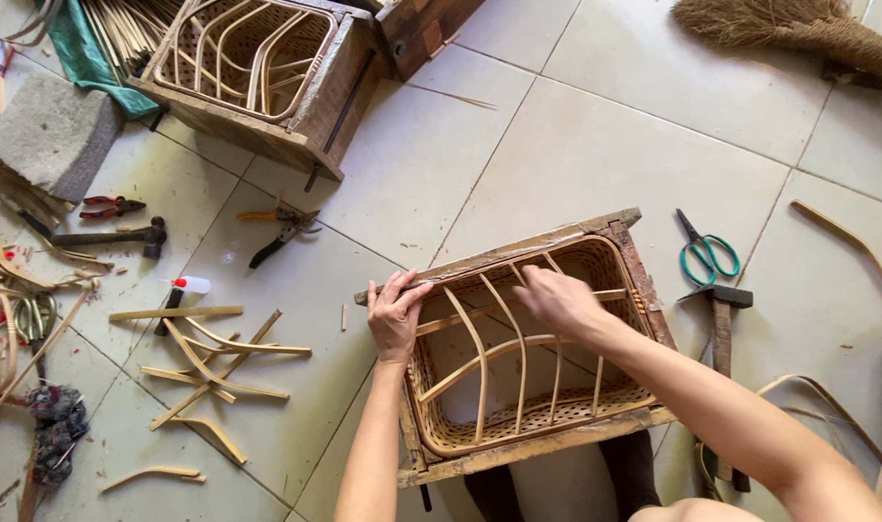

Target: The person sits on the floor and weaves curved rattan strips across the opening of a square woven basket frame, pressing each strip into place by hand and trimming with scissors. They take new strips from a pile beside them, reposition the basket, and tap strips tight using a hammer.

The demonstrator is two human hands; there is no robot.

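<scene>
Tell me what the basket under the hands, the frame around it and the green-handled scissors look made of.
Basket: pale woven cane or rattan, unvarnished, judging by its open weave and bent ribs. Frame: rough, worn, unpainted wood with chipped edges. Scissors: dark metal blades, with green handles that look plastic-coated. The left hand rests on the frame's rim.

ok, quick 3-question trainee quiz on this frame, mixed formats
1. True or false: the left hand rests on the near-left corner of the wooden frame.
2. Which tool lies just right of the frame, above the hammer? A) green-handled scissors B) red pliers C) broom
3. Fill in: the right hand touches a curved ___ rib inside the woven basket.

Key: 1 false, it is on the far-left corner; 2 A, the green-handled scissors; 3 cane.
</scene>
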